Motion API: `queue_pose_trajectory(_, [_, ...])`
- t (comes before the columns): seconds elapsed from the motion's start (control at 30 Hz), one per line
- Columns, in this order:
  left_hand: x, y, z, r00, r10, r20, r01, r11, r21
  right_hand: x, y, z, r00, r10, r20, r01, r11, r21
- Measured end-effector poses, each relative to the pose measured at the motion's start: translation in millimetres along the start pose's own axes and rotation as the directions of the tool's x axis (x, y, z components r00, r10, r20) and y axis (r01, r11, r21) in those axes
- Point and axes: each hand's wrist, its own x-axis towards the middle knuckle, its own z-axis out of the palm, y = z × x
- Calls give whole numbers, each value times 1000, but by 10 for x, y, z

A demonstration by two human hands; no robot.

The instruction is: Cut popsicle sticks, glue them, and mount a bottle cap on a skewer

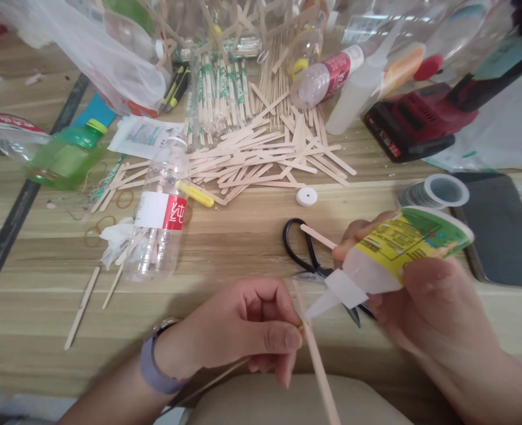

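Left hand [261,336] is pinched closed on a stick [319,369], fingertips hiding the exact grip, and the stick's near end is cut off. Right hand [424,295] is wrapped around a tipped squeeze bottle [388,251], nozzle right by the stick; its yellow label's small print is too blurry, tbh. Scissors [298,245] are partly hidden behind that nozzle.

1 phone [502,227] lies right of the scissors [312,260].
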Motion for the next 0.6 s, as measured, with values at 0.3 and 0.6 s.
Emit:
queue_pose_trajectory(0.3, [5, -8, -17, 1000, 14, 23, -14, 1000, -9, -1, -3, 14, 997, 59, -57, -54, 996, 75])
queue_pose_trajectory(0.6, [9, -3, -36, 998, 34, 47, -33, 999, -11, 31, -13, 46, 973, 226, -40, -214, 956, 200])
